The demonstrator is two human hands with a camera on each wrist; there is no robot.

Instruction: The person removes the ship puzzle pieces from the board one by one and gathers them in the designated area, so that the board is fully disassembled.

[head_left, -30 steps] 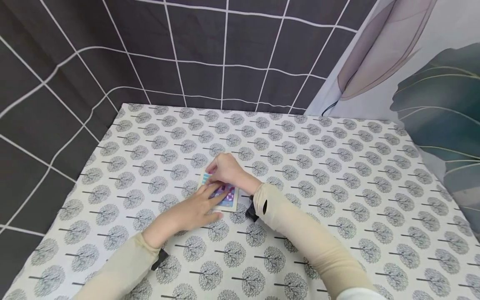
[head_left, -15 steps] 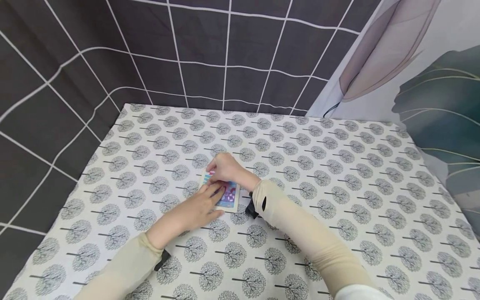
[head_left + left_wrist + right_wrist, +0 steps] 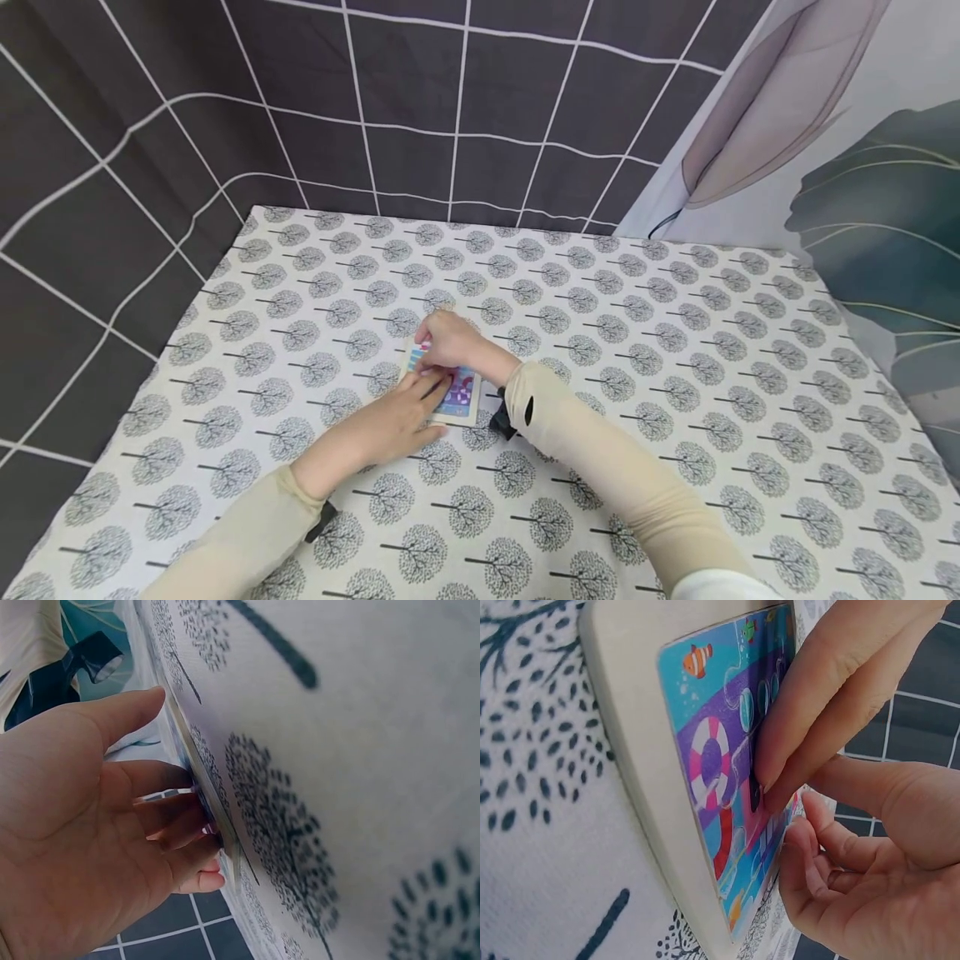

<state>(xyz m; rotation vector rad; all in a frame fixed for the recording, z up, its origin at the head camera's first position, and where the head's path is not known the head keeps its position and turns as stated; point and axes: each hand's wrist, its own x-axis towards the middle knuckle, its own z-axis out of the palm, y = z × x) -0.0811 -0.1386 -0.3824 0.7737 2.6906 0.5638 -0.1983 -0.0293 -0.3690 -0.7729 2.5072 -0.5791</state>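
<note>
A jigsaw puzzle [image 3: 461, 398] with a cream frame lies flat on the cloth. Its sea picture shows a clownfish, a striped life ring and purple and blue areas. From the near left, my left hand [image 3: 390, 421] rests on the puzzle with extended fingers, fingertips on the picture in the right wrist view. My right hand [image 3: 453, 340] reaches over its far end. There, the thumb and curled fingers of the right hand [image 3: 870, 862] pinch what looks like a puzzle piece, mostly hidden behind them. In the left wrist view, the puzzle appears edge-on beyond the left hand [image 3: 97, 825].
A white cloth [image 3: 637, 333] printed with grey trees covers the table. Behind and to the left hangs a dark curtain [image 3: 405, 83] with white grid lines. A leaf-patterned curtain [image 3: 885, 208] hangs at the right. Both wrists carry small black cameras.
The head view has shifted slightly. Both hands stay at the puzzle in almost the same places; the left fingers shift only a little on the picture.
</note>
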